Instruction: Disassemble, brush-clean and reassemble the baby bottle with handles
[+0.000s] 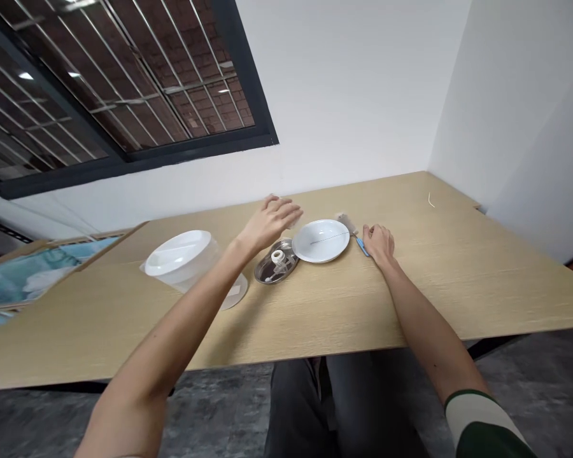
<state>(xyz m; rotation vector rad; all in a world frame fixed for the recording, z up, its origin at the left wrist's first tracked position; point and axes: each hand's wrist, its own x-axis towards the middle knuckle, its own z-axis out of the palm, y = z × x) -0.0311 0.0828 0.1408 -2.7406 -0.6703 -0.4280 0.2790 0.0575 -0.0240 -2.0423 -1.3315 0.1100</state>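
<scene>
My left hand [271, 222] is raised over the far edge of a shiny metal dish [261, 272], fingers stretched out and holding nothing visible. In that dish lies a white pump-like fitting [277, 257] with a clear part. Just right of it is a white bowl [319, 256], with a thin dark line crossing its inside. My right hand [380, 242] rests on the table with its fingers curled; anything inside them is hidden. Beside its thumb lies a blue handle [362, 247], and a greyish, see-through piece [346, 222] sits behind it.
On the left stands a translucent white tub [179, 264], with a round clear disc [235, 292] near its base. A thin pale strip [430, 200] lies at the far right of the wooden table [315, 318]. A wall and barred window [124, 83] rise behind.
</scene>
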